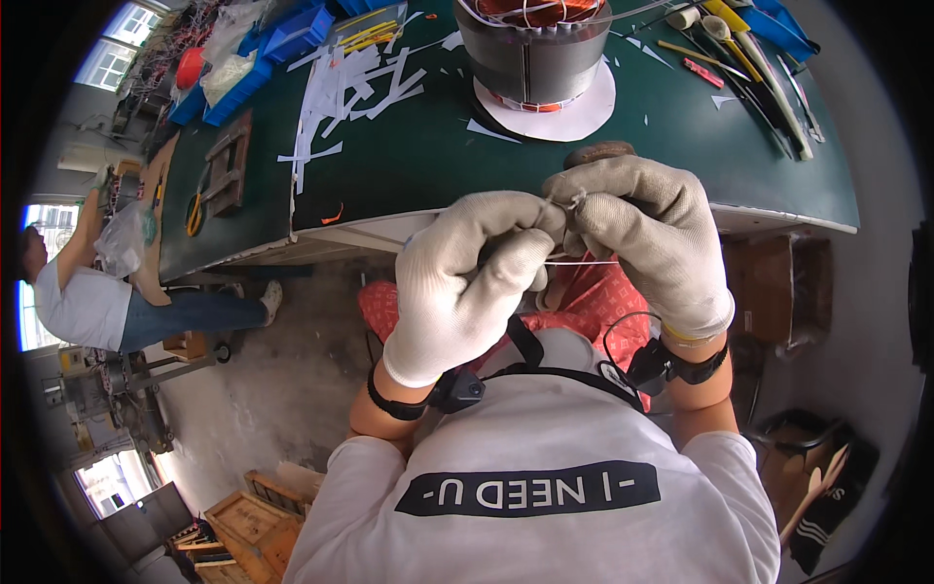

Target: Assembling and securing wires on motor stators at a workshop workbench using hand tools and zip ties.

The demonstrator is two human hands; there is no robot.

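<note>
Green counter (418,161): a metal cylinder (533,73) stands toward its far edge, white strips (336,92) left of that. By the near edge, gloved left hand (467,277) and right hand (654,229) pinch a thin cord (589,263).

At left on the green bench (409,165), yellow-handled scissors (195,212) beside a wooden frame (228,171); farther right, scattered white strips (336,88) near blue bins (297,37). At the right end, long tubes (783,109). Lower left, wooden crates (251,526) on the floor (263,399).
</note>
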